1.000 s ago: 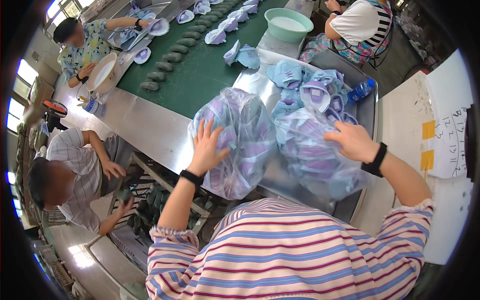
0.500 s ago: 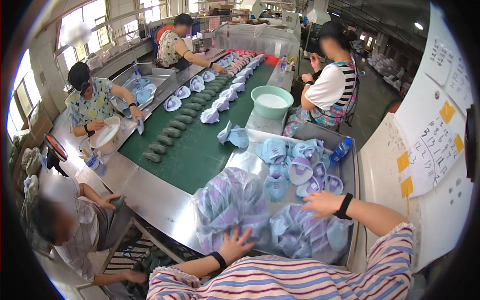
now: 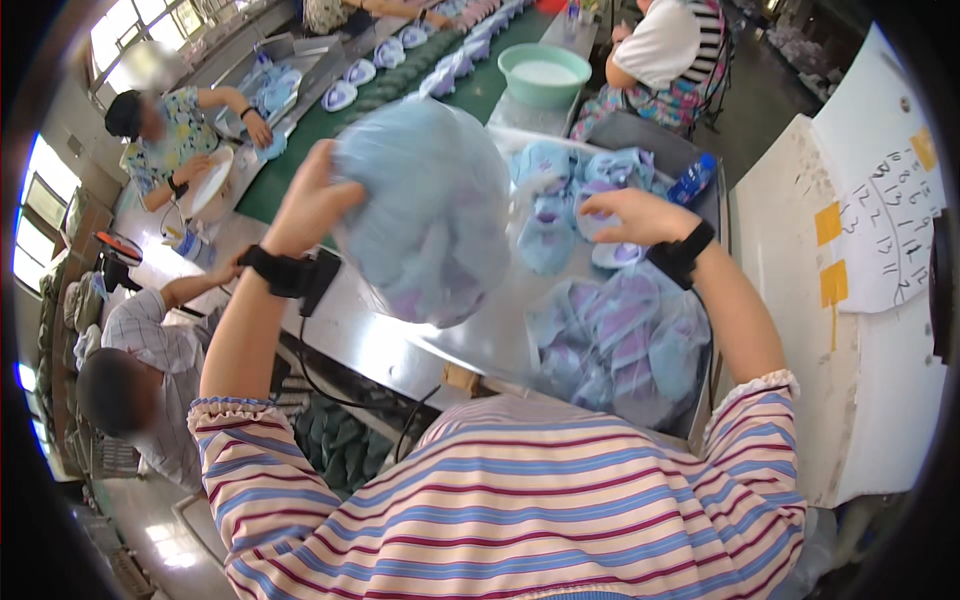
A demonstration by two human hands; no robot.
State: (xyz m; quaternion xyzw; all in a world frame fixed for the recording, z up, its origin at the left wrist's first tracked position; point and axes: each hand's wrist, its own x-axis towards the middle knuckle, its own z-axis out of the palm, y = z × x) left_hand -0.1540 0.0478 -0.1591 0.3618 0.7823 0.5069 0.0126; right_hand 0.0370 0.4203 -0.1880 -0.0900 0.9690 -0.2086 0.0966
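Observation:
A bulging clear plastic bag of light-blue and purple shoe uppers (image 3: 430, 220) is raised in front of me, blurred by motion. My left hand (image 3: 315, 205) grips its left side, thumb in front, other fingers partly hidden behind it. Over the metal tray (image 3: 512, 345) on the right hovers my right hand (image 3: 635, 217), its fingers curved and apart with nothing in them. Beneath it lie loose shoe uppers (image 3: 546, 240) in blue and purple. A second clear bag of shoe uppers (image 3: 625, 340) rests in the tray's near part.
A blue-capped bottle (image 3: 692, 180) leans in the tray's far right corner. Past the tray stands a green basin (image 3: 545, 75) of white liquid. A green conveyor belt (image 3: 300, 165) carries rows of shoe parts. Co-workers sit on both sides; a white board (image 3: 800, 300) stands at right.
The first bag has risen off the metal surface, with my left hand now at its side. My right hand has moved away from the second bag to above the loose uppers. My view has tipped downward.

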